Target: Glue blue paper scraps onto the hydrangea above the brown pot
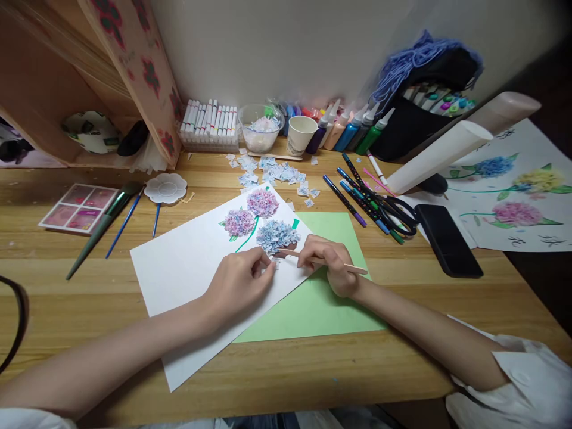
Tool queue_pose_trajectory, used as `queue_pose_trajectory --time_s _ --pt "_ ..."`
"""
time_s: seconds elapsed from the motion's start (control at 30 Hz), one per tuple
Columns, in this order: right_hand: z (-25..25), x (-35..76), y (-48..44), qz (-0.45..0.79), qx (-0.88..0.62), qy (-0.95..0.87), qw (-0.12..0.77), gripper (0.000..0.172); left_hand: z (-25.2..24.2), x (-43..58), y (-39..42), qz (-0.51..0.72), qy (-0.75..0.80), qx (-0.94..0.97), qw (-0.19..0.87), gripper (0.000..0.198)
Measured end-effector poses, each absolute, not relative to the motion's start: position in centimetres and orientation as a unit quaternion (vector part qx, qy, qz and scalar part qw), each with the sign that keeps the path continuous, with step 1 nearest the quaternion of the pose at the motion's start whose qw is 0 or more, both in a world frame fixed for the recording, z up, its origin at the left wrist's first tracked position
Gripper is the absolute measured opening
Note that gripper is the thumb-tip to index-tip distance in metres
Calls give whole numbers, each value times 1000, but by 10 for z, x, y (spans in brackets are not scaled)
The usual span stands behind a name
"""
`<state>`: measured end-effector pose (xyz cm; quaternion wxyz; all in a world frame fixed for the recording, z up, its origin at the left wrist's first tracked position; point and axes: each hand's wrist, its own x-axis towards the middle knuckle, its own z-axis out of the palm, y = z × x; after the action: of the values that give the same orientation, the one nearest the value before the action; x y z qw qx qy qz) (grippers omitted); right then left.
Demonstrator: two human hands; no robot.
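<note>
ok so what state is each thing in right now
left hand, pinching a paper bit on the white sheet
right hand, gripping a stick, tip at the blue flower
white sheet, flat, overlapping the green sheet
cup, upright
phone, flat, dark
bottles, leaning at the wall

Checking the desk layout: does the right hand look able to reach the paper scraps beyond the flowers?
Probably yes: the right hand holds a wooden stick, yet nothing tall stands between it and the paper scraps.
</note>
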<state>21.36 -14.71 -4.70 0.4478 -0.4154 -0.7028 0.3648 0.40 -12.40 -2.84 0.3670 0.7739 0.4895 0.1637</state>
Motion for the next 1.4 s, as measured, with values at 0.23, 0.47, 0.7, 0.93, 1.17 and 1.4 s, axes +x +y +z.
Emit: queue_pose_trajectory --time_s 0.23,0.47,0.7,0.93,1.17,1.4 --pt "-47 211 -142 374 -387 -744 397 55 -28 5 -118 149 493 789 336 20" --pt "-45 210 -141 374 -403 -736 396 54 -27 5 -117 146 494 788 337 18" --pt "-47 213 -146 374 -416 -694 453 55 -29 6 -111 171 498 785 326 18" --pt "-46 212 -147 329 -384 -753 421 52 -30 7 -111 170 501 786 321 17" --pt "-44 209 -142 278 -348 -804 394 43 -28 6 -110 162 499 787 324 17" --pt "-38 202 -141 308 -410 -771 378 46 -26 6 -109 187 506 775 328 22"
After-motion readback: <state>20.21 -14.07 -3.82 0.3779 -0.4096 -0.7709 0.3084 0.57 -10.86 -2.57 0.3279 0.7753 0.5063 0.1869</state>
